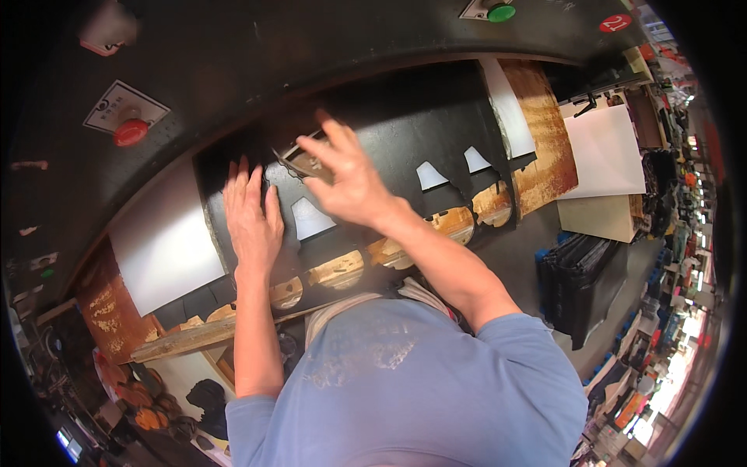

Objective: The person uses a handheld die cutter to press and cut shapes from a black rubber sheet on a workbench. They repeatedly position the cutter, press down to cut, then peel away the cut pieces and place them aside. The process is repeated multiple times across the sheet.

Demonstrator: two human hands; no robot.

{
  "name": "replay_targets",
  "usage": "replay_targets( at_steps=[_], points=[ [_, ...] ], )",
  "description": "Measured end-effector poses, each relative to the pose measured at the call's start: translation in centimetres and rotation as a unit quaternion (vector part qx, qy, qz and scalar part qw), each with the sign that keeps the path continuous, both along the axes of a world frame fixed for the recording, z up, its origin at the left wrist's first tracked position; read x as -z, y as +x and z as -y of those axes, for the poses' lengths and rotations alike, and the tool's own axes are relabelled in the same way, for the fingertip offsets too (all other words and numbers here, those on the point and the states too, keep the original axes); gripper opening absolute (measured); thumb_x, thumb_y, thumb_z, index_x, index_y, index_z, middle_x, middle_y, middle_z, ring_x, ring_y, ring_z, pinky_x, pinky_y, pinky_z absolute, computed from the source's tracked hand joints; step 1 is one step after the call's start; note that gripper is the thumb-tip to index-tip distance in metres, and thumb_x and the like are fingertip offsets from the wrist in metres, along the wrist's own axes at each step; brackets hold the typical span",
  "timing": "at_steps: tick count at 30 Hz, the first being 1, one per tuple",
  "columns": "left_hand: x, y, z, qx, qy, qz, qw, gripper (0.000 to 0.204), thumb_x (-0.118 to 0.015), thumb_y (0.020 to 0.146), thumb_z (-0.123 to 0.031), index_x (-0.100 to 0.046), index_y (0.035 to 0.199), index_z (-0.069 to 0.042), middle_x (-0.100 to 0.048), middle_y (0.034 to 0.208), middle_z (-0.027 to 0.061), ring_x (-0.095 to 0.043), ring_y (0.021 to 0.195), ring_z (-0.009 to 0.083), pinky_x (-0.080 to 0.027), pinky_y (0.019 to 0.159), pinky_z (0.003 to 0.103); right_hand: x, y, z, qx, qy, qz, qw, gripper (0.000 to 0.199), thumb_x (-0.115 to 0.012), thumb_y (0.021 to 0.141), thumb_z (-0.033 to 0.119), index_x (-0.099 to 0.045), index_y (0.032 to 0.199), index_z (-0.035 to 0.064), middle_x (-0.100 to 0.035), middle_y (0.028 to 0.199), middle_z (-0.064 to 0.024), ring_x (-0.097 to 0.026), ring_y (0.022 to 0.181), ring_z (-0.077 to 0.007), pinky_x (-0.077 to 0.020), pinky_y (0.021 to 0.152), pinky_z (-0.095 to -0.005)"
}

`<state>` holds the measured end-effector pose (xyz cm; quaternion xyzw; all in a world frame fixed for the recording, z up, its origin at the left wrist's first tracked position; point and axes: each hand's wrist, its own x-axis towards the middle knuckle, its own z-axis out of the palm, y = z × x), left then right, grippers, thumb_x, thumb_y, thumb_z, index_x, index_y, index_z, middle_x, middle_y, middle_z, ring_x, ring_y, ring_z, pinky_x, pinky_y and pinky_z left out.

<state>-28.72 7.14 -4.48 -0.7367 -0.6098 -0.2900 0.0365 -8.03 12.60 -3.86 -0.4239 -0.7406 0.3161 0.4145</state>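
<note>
A black sheet of material (389,109) lies over a worn work surface under a dark machine beam. My left hand (253,210) rests flat on the sheet, its fingers stretched out and slightly apart. Just right of it, my right hand (346,171) has its fingers around a metal cutting die (299,159) with thin edges. The die is partly hidden by the fingers, and that hand is a little blurred. Near the wrists a white trapezoid shape (311,219) shows in the sheet. Two smaller white trapezoids (432,176) show farther right.
Above the hands runs the dark beam (233,47) with a red button (131,132) and a green button (500,12). White boards (167,241) border the sheet at both sides. A wooden strip (183,342) edges the surface. Dark stacked material (580,272) stands at right.
</note>
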Motion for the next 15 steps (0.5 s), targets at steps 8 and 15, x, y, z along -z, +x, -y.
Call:
replay_targets(
  at_steps=[8,15],
  points=[
    [0.7,-0.1,0.2,-0.012,-0.038,0.053,0.998,0.042,-0.07,0.099,-0.003,-0.064,0.141,0.0,-0.058,0.158,0.0224,-0.049,0.151,0.0444,-0.037,0.125,0.057,-0.8,8.1,-0.6,0.061,-0.005,-0.071,0.996,0.057,-0.082,0.082,0.003,-0.07,0.138,-0.0007,-0.06,0.152,-0.0209,-0.055,0.144,-0.0426,-0.0442,0.121,-0.0475],
    [0.3,0.6,0.1,-0.009,-0.031,0.06,0.998,0.035,-0.07,0.099,-0.002,-0.069,0.134,0.0,-0.06,0.155,0.0221,-0.048,0.152,0.0438,-0.038,0.125,0.058,2.0,7.0,0.1,0.133,0.085,0.092,0.983,0.052,-0.08,0.084,0.003,-0.07,0.135,-0.0013,-0.056,0.151,-0.0218,-0.053,0.139,-0.0452,-0.0328,0.128,-0.0583]
  ],
)
